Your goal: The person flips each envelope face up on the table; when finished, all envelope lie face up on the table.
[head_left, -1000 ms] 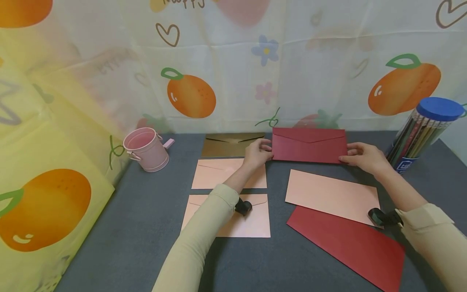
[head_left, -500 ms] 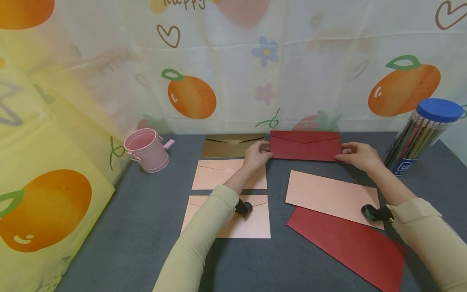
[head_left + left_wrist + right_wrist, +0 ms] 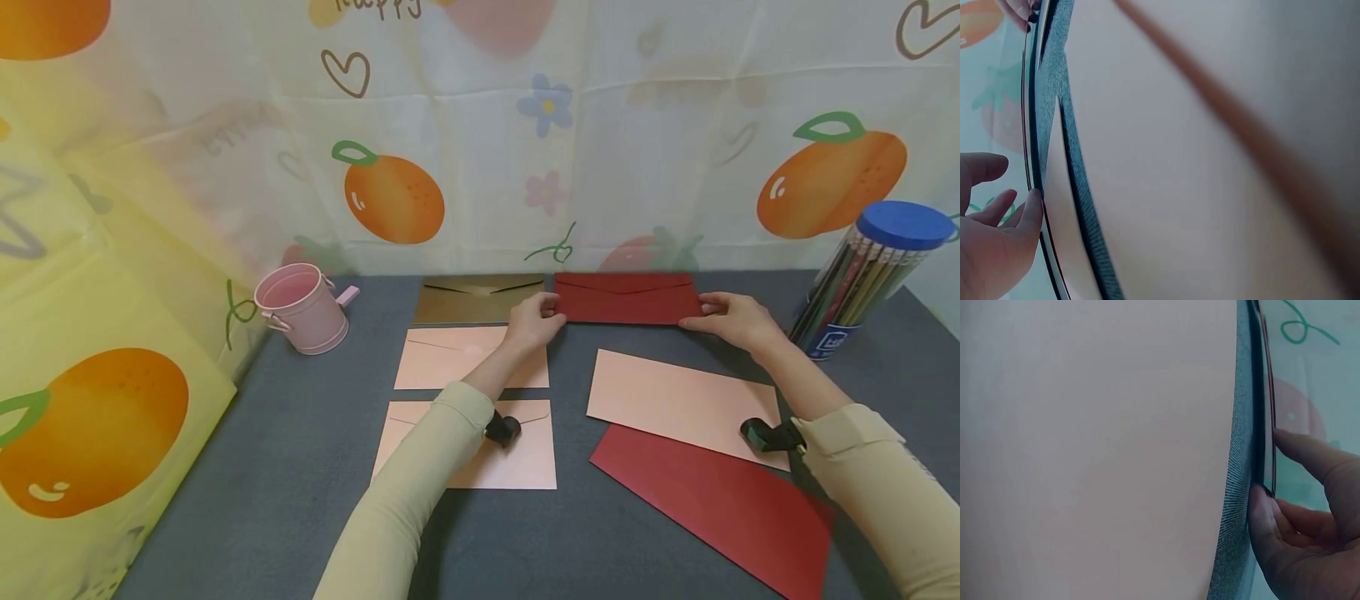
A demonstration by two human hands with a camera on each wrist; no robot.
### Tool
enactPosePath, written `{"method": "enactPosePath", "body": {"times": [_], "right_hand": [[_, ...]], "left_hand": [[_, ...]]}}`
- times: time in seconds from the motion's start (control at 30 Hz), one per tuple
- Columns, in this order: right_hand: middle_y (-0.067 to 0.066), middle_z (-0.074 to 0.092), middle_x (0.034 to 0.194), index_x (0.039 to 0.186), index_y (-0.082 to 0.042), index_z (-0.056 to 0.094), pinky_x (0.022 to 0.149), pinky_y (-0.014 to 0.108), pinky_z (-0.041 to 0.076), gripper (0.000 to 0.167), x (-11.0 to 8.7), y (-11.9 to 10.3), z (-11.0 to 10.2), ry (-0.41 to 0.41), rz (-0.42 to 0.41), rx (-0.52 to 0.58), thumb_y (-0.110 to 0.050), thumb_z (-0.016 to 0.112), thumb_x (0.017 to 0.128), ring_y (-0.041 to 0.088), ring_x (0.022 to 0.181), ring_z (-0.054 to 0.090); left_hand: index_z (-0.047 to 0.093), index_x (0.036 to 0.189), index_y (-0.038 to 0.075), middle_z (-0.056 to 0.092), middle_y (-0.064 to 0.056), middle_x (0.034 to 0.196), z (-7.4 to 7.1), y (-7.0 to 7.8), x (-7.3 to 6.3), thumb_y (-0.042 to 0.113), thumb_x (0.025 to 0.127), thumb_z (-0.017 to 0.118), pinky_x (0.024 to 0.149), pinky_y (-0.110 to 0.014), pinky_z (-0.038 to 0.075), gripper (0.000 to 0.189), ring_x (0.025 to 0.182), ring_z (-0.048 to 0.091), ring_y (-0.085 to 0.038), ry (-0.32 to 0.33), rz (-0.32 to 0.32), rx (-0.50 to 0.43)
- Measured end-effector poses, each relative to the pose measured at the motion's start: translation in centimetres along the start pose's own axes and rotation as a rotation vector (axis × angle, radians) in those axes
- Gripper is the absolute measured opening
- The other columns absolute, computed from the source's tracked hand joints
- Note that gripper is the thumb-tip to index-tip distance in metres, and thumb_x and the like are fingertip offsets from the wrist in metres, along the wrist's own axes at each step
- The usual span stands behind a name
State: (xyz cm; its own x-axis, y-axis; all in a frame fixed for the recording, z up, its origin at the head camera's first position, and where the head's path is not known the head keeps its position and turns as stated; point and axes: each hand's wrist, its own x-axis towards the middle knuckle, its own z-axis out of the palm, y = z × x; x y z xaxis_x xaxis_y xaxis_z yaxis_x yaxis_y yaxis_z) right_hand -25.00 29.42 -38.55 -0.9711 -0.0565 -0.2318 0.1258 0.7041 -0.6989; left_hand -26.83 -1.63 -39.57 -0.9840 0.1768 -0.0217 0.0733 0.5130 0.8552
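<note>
A dark red envelope (image 3: 626,298) lies low over the back of the grey table, flap side up, right of a gold envelope (image 3: 476,298). My left hand (image 3: 534,322) is at its left end; in the left wrist view the thumb (image 3: 1034,206) touches the edge while the index finger stands apart from it. At the opposite end my right hand (image 3: 738,322) pinches the lower right corner. The right wrist view shows that thumb (image 3: 1260,509) and the index finger (image 3: 1310,453) on either side of the envelope, seen edge-on.
Two pale pink envelopes (image 3: 461,346) lie in a column under my left forearm. A larger pink envelope (image 3: 682,400) overlaps a red one (image 3: 720,508) in front of my right hand. A pink bucket (image 3: 303,308) stands left; a blue-lidded pencil jar (image 3: 862,275) stands right.
The dark red envelope has come down from a tilted position to nearly flat at the back. My right hand has shifted left with it; my left hand has edged slightly right.
</note>
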Motion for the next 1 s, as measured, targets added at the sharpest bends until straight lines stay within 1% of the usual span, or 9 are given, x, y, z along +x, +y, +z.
{"method": "enactPosePath", "body": {"times": [0.1, 0.23, 0.5, 0.63, 0.93, 1.0], "right_hand": [[0.033, 0.035, 0.143, 0.151, 0.007, 0.021, 0.104, 0.063, 0.028, 0.094, 0.0, -0.14, -0.04, -0.031, -0.005, -0.017, -0.047, 0.067, 0.09, 0.049, 0.131, 0.031], [0.034, 0.032, 0.144, 0.151, 0.008, 0.017, 0.104, 0.064, 0.028, 0.092, -0.03, -0.32, -0.04, -0.052, -0.009, -0.031, -0.042, 0.065, 0.092, 0.05, 0.131, 0.03], [0.033, 0.032, 0.142, 0.151, 0.009, 0.018, 0.104, 0.063, 0.028, 0.088, 0.18, -0.14, 0.16, -0.039, -0.006, -0.029, -0.038, 0.065, 0.093, 0.05, 0.13, 0.03], [0.033, 0.035, 0.14, 0.15, 0.008, 0.019, 0.104, 0.063, 0.029, 0.087, 0.39, -0.03, 0.24, -0.027, -0.005, -0.035, -0.037, 0.065, 0.093, 0.05, 0.129, 0.031], [0.034, 0.034, 0.136, 0.151, 0.007, 0.02, 0.1, 0.064, 0.032, 0.086, 0.51, 0.04, 0.27, -0.027, -0.016, -0.082, -0.038, 0.064, 0.093, 0.051, 0.124, 0.034], [0.033, 0.037, 0.133, 0.15, 0.008, 0.02, 0.098, 0.063, 0.034, 0.086, 0.56, 0.01, 0.31, -0.024, -0.018, -0.087, -0.038, 0.064, 0.092, 0.049, 0.12, 0.036]], "left_hand": [[0.055, 0.136, 0.006, 0.058, -0.009, 0.135, 0.07, 0.14, -0.09, 0.014, 0.097, 0.059, 0.095, -0.028, 0.048, 0.04, 0.121, 0.056, -0.021, -0.007, -0.004, 0.023], [0.055, 0.136, 0.006, 0.058, -0.01, 0.135, 0.14, 0.21, -0.21, 0.014, 0.097, 0.059, 0.096, -0.029, 0.048, 0.04, 0.123, 0.054, -0.022, -0.02, -0.004, 0.036], [0.054, 0.136, 0.005, 0.057, -0.012, 0.134, 0.41, 0.13, -0.08, 0.014, 0.097, 0.059, 0.097, -0.031, 0.047, 0.041, 0.123, 0.053, -0.023, -0.037, 0.0, 0.068], [0.054, 0.136, 0.004, 0.058, -0.013, 0.132, 0.49, 0.08, 0.01, 0.014, 0.097, 0.059, 0.097, -0.032, 0.047, 0.041, 0.122, 0.054, -0.024, -0.043, 0.013, 0.089], [0.055, 0.135, 0.002, 0.059, -0.013, 0.128, 0.54, 0.41, -0.1, 0.014, 0.096, 0.059, 0.092, -0.031, 0.049, 0.041, 0.114, 0.056, -0.024, -0.052, 0.031, 0.145], [0.055, 0.135, 0.002, 0.059, -0.013, 0.128, 0.52, 0.55, -0.18, 0.013, 0.096, 0.058, 0.091, -0.03, 0.049, 0.041, 0.112, 0.056, -0.023, -0.056, 0.036, 0.158]]}}
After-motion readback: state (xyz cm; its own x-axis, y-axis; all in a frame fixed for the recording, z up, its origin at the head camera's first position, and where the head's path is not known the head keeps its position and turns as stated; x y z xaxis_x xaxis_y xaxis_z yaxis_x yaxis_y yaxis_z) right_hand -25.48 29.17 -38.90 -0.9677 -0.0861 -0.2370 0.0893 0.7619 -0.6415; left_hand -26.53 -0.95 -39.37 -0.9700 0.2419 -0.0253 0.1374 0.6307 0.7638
